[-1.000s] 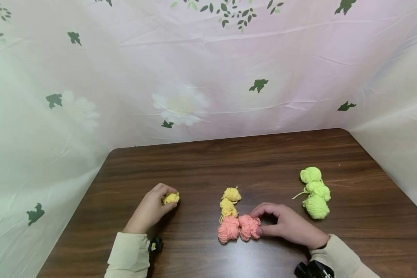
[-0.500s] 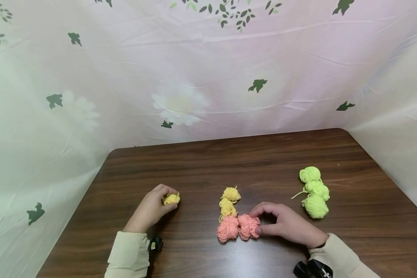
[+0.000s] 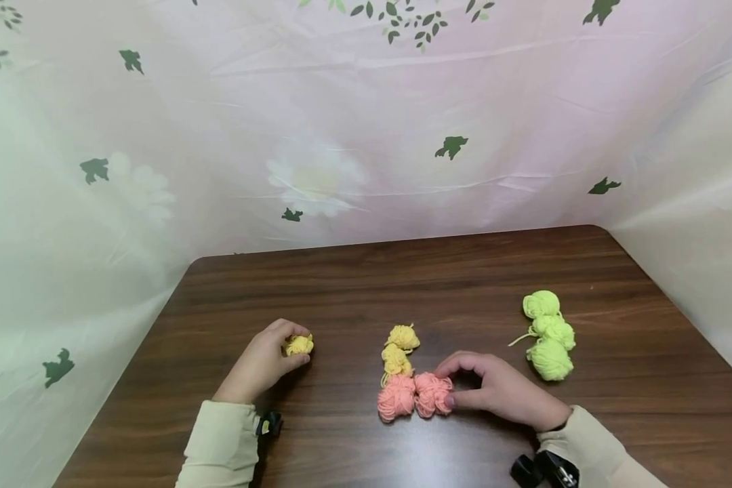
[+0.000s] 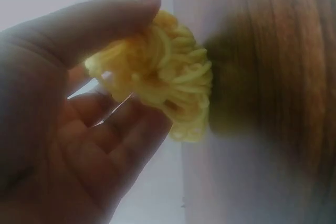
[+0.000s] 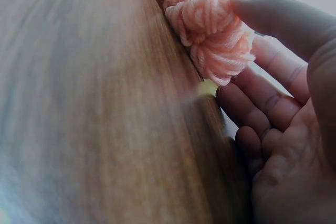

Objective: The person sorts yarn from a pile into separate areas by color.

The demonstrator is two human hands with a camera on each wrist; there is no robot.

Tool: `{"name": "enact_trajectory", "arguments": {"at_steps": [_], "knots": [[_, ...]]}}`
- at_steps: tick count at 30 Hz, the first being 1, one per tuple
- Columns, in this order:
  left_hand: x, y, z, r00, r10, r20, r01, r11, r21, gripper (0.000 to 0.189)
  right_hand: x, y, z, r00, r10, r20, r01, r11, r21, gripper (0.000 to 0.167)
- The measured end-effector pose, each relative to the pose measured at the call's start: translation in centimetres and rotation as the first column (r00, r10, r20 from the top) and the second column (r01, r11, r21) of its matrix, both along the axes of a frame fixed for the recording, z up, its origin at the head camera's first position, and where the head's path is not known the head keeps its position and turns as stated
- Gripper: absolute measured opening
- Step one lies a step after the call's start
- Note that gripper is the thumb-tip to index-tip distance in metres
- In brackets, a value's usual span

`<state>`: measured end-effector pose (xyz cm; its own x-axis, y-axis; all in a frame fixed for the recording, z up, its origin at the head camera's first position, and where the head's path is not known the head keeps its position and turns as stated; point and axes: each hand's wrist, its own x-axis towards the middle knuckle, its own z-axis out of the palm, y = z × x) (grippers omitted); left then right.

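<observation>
My left hand (image 3: pixel 259 366) grips a small ball of yellow yarn (image 3: pixel 299 345) between thumb and fingers at the left of the table. In the left wrist view that yellow yarn (image 4: pixel 163 72) sits close to the wood surface. My right hand (image 3: pixel 503 393) pinches a pink yarn ball (image 3: pixel 433 394) by its right side, with the thumb in front and the fingers behind. Another pink ball (image 3: pixel 396 398) lies against it on the left. Beyond that one, two yellow yarn balls (image 3: pixel 396 360) run in a row away from me.
Several lime-green yarn balls (image 3: pixel 549 335) lie in a row at the right, with a loose strand pointing left. The dark wooden table (image 3: pixel 341 291) ends at a pale patterned cloth (image 3: pixel 366 135) behind and at both sides.
The head view has shifted slightly. Both hands keep their hold, and the yarn balls stay in the same places relative to one another.
</observation>
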<state>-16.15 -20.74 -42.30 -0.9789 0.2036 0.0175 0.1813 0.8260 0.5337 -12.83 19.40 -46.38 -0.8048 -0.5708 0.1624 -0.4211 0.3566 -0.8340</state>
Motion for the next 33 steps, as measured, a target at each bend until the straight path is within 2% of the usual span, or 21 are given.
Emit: {"name": "enact_trajectory", "arguments": {"at_steps": [5,12,15,19,25,29,33], "knots": [[0.2,0.2,0.3,0.999,-0.015,-0.029,0.015,1.000,-0.009,0.033,0.0,-0.1,-0.1,1.000,-0.001,0.010,0.001,1.000,-0.008,0.026],[0.6,0.8,0.7,0.992,-0.051,-0.115,0.053,0.999,0.012,0.036,0.2,-0.4,0.1,0.999,-0.008,0.035,0.008,1.000,0.003,0.026],[0.8,1.4,0.8,0.987,-0.048,-0.156,0.053,0.998,0.028,0.036,0.2,-0.3,0.2,0.998,-0.006,0.056,0.006,1.000,0.002,0.026],[1.2,2.3,1.1,0.975,-0.052,-0.216,0.074,0.993,0.095,0.036,0.2,-0.2,0.2,0.998,-0.008,0.056,0.008,1.000,0.004,0.026],[2.2,3.8,1.4,0.963,-0.077,-0.260,0.131,0.972,0.197,0.033,0.1,-0.4,0.2,0.999,-0.007,0.048,0.006,1.000,0.015,0.027],[2.9,4.9,1.4,0.968,-0.090,-0.236,0.153,0.952,0.266,0.032,0.2,-0.4,0.3,0.999,-0.013,0.041,0.012,1.000,0.024,0.027],[3.6,6.1,1.0,0.976,-0.111,-0.186,0.174,0.914,0.368,0.033,0.2,-0.2,0.3,0.999,-0.017,0.033,0.016,0.999,0.030,0.026]]}}
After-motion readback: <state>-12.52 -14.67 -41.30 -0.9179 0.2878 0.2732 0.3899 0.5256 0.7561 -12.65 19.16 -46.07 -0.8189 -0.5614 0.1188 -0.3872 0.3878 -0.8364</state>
